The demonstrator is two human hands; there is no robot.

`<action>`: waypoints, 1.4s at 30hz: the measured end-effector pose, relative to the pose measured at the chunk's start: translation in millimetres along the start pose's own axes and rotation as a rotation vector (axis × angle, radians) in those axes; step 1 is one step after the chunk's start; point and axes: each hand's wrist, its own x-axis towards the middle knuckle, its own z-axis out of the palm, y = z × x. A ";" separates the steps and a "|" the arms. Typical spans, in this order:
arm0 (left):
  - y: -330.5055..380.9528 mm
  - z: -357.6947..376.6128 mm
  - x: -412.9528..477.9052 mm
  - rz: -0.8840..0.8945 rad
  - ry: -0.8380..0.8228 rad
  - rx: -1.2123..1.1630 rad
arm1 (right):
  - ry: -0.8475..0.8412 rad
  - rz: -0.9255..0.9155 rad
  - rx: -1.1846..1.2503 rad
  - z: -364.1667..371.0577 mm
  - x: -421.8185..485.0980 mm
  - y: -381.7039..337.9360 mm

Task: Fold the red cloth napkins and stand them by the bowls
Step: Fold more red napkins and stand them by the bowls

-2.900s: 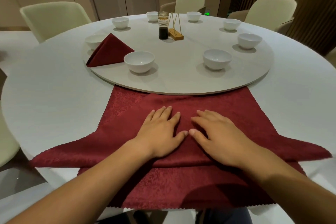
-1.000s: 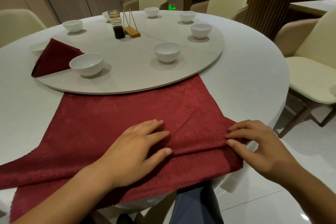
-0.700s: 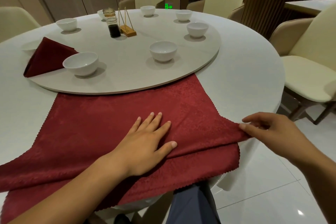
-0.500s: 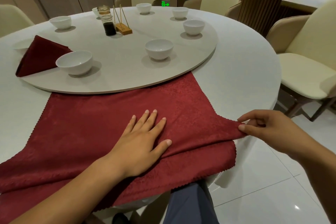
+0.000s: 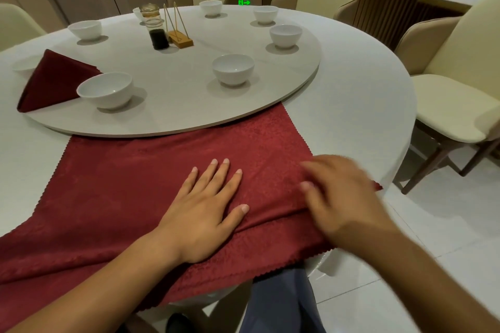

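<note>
On table's near edge: red napkin (image 5: pixel 167 184), part-folded, under my left hand (image 5: pixel 205 211), flat, fingers spread. Right hand (image 5: pixel 343 197) blurred over cloth; grip unclear. One folded napkin (image 5: pixel 54 81) stands beside bowl (image 5: pixel 107 89); remaining bowls unserved.

Restaurant dining rm: round table (image 5: pixel 365 94) w/ lazy Susan (image 5: pixel 173 94), bowls (image 5: pixel 233 69).

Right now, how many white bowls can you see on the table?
7. Near left, near centre, right, far right, far centre, far left, one partly behind the glass jar. Another may hide behind the folded napkin.
</note>
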 end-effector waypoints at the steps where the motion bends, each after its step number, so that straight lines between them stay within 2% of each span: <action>1: -0.1 -0.2 0.4 0.001 0.002 0.004 | -0.042 -0.102 0.029 11.5 -6.7 -22.2; 4: 0.2 -0.9 1.0 -0.005 -0.001 0.022 | -0.322 -0.258 -0.006 41.7 -26.7 -64.5; 10: 0.2 1.7 0.7 -0.015 0.010 0.021 | -0.286 -0.318 -0.106 35.9 -38.7 -14.9; 16: 0.1 1.4 0.9 -0.018 -0.006 0.033 | -0.393 -0.079 -0.144 4.8 -31.3 55.6; 26: -0.1 2.1 1.5 -0.020 -0.013 0.024 | -0.257 0.176 -0.191 3.5 -14.7 38.2; 29: -0.3 1.7 1.7 -0.017 -0.002 0.007 | -0.156 -0.004 0.002 8.4 -9.8 3.6; 32: -1.8 0.1 1.6 -0.010 0.027 -0.109 | -0.212 -0.234 0.191 25.0 -13.6 -32.8; 34: -3.3 0.0 -0.5 0.012 0.127 -0.248 | -0.239 -0.334 0.221 35.8 -10.9 -42.9; 37: -5.7 -6.5 -11.5 0.047 0.381 -0.422 | -0.254 -0.358 0.214 42.4 -2.3 -43.4; 39: -6.3 -14.1 -21.4 0.119 0.472 -0.327 | -0.247 -0.348 0.226 42.9 0.6 -43.3; 42: -5.4 -11.5 -43.1 0.218 0.359 -0.095 | -0.224 -0.332 0.211 40.6 0.8 -48.6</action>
